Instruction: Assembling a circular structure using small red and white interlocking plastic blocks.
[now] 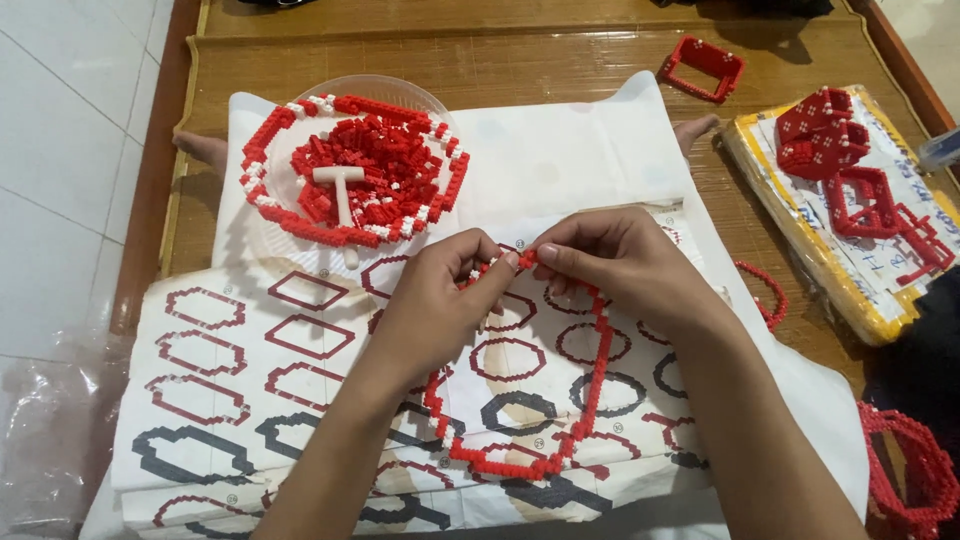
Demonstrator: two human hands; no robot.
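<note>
Head view is looking straight down, and the left hand (440, 300) is pinching the top of a red brick ring (540, 400) between thumb and fingertips, with the right hand (610, 265) pinching the same spot from the other side, fingertips nearly touching. Both hands are gripping small red bricks at the ring's upper edge. That ring is lying open across a printed sheet (250, 380) showing red and black ring outlines, its lower curve sitting near the sheet's near edge. Beyond the left hand, toward the far left of the white cloth (560, 150), a clear bowl (390, 88) is holding loose red bricks (375, 165), a white T-shaped tool (340, 190), and a red-and-white ring (262, 160) resting around the rim. Out past the right hand, a small red frame (702, 68) is sitting on the mat (500, 60) near its far edge. Along the right edge, a board (800, 230) is carrying built red pieces (850, 170). Another red ring (905, 475) is showing at the near right corner.
</note>
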